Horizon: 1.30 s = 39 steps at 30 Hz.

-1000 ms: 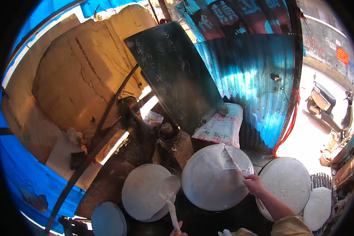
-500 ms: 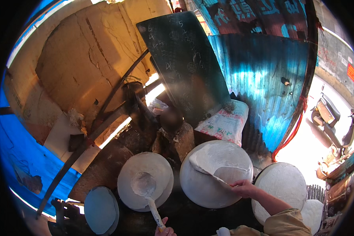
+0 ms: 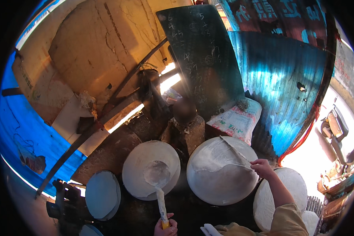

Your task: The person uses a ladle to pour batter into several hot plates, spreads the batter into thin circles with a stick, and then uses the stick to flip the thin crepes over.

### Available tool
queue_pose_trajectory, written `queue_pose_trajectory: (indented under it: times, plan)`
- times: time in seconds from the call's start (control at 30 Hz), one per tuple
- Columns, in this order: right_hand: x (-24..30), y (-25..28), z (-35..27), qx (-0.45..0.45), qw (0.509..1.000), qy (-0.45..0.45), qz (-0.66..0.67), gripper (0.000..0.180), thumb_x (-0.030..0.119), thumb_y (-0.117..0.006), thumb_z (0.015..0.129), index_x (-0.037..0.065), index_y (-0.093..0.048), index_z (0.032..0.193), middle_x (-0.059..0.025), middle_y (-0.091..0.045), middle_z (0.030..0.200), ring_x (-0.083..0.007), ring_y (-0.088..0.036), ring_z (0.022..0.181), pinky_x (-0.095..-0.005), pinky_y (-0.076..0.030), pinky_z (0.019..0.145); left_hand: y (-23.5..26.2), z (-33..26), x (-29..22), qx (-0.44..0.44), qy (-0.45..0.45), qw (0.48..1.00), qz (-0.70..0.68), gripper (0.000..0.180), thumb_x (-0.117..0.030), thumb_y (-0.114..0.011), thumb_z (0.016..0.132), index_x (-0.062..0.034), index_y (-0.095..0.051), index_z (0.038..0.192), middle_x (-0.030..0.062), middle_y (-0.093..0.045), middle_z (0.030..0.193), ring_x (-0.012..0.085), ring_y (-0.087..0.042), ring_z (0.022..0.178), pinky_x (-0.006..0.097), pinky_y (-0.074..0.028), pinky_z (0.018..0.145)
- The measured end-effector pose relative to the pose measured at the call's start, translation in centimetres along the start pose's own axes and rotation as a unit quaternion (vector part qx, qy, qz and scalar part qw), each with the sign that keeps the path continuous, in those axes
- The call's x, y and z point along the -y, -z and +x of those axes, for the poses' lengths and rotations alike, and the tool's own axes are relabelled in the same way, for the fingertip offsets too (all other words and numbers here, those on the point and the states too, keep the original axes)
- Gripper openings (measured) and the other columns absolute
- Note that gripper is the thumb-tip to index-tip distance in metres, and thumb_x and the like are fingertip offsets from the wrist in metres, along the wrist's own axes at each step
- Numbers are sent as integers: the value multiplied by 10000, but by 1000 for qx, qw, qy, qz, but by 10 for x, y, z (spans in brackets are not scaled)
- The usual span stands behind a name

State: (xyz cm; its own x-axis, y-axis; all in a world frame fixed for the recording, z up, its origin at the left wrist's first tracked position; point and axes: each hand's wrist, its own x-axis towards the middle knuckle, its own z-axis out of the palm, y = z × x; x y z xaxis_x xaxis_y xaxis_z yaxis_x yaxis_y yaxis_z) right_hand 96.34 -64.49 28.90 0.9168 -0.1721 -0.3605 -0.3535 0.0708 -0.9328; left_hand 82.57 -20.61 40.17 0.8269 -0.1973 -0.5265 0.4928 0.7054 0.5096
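My left hand [image 3: 166,225] is closed round the yellow-ended handle of a white-coated ladle [image 3: 161,196]. The ladle's round bowl lies over a wide white pan or basin [image 3: 133,173]. On the right is a large round plate-like surface [image 3: 224,192], with a streaky white, batter-like layer [image 3: 208,155] on its far part and a smoother greyish area nearer me. My right hand [image 3: 262,168], fingers closed at the plate's right edge, grips the end of a thin flat stick [image 3: 236,149]. The stick slants across the white layer to the far rim.
Round white discs [image 3: 283,188] lie under and beside my right forearm. A pale bluish round disc [image 3: 102,195] stands at the left. Behind are a clay-like block [image 3: 192,133], a printed sack [image 3: 240,118], a dark chalkboard [image 3: 204,59] and blue corrugated metal [image 3: 279,86].
My right hand has swung the stick away from me toward the plate's far rim, and the greyish area now spreads over the near part. My left hand still holds the ladle. The view has shifted.
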Motion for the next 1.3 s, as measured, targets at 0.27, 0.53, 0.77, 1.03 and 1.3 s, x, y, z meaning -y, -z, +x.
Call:
queue_pose_trajectory:
  times: [0.27, 0.53, 0.77, 1.03, 1.3]
  plan:
    - [11, 24, -15, 210, 964, -128, -105, 209, 45, -681, 737, 0, -651, 938, -4, -595, 645, -29, -467, 437, -181, -320, 364, 16, -15, 6, 104, -69, 987, 103, 519, 43, -561, 769, -104, -418, 1247, 33, -447, 696, 56, -344, 385, 173, -276, 306]
    - [15, -25, -14, 256, 936, -199, -137, 189, 114, -690, 739, 71, -657, 920, 39, -493, 551, -35, -399, 406, -192, -265, 349, -5, 5, -2, 91, -29, 993, 76, 559, -5, -607, 754, -79, -392, 1265, 30, -444, 722, 57, -365, 427, 168, -299, 347]
    - [31, -27, 26, 159, 967, -67, -189, 250, 141, -691, 731, 44, -662, 959, 34, -534, 585, -31, -419, 429, -189, -301, 375, -14, 19, 2, 49, -17, 997, 57, 505, 106, -480, 735, -35, -412, 1216, 62, -469, 727, 61, -349, 415, 170, -315, 374]
    - [32, 24, -2, 283, 931, -91, -210, 208, 112, -697, 737, 65, -686, 940, 0, -620, 693, -28, -502, 513, -165, -391, 460, 4, 2, 16, 27, -45, 996, 70, 525, 38, -528, 785, -86, -385, 1275, 26, -444, 721, 53, -356, 423, 168, -295, 358]
    - [15, -27, -7, 307, 903, -148, -260, 270, 140, -707, 729, 94, -668, 992, 56, -571, 662, -13, -424, 482, -171, -310, 405, -7, 27, 34, 48, -26, 998, 9, 520, 104, -429, 747, -53, -406, 1243, 41, -434, 725, 54, -345, 452, 168, -319, 400]
